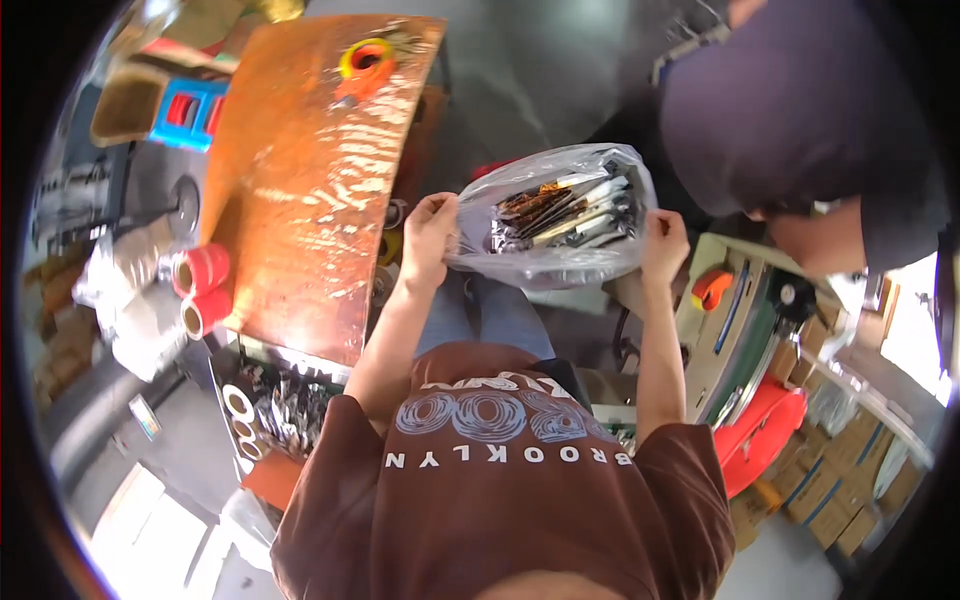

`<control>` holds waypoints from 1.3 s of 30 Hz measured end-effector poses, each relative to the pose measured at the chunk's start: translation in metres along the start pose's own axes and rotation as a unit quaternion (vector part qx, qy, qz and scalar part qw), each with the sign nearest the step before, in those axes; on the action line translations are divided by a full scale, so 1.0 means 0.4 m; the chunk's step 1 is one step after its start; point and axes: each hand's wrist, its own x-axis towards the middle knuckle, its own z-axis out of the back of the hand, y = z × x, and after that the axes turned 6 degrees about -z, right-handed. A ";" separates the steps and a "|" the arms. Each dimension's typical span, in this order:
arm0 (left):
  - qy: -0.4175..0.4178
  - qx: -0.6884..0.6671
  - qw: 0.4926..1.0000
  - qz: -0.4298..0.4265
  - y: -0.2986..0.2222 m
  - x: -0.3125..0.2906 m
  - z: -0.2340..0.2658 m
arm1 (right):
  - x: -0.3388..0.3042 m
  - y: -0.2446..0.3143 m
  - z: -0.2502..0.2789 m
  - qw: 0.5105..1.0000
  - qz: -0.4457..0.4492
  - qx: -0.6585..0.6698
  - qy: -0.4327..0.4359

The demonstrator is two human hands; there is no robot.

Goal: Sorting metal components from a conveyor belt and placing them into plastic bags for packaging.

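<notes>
A clear plastic bag (560, 268) hangs spread wide in front of me, its mouth facing up. My left hand (430, 235) pinches its left rim, and my right hand (664, 243) grips the right rim in closed fingers. Inside the bag lies a stack of flat, slim packets (570, 215), some dark, some brown-gold and some whitish. Their exact kind is too blurred to make out. Both forearms reach forward from my brown sleeves.
To the left stands an orange-brown table (300, 190) with a tape dispenser (368, 68) near its far end. Red rolls (203, 290) sit beside it. Another person (800, 120) leans in at the right, by a machine (730, 330). A red stool (765, 440) and cardboard boxes (830, 490) stand lower right.
</notes>
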 end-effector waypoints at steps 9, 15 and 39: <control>-0.091 -0.111 0.988 -0.063 -0.347 -0.375 0.313 | -0.122 0.574 -0.150 0.901 0.149 0.180 0.366; -0.262 -0.182 0.930 -0.183 -0.280 -0.537 0.451 | -0.248 0.825 -0.519 0.786 0.326 0.178 0.495; -0.728 -0.196 0.586 -0.297 -0.146 -0.407 0.746 | -1.105 1.062 -1.053 0.089 0.705 0.064 0.701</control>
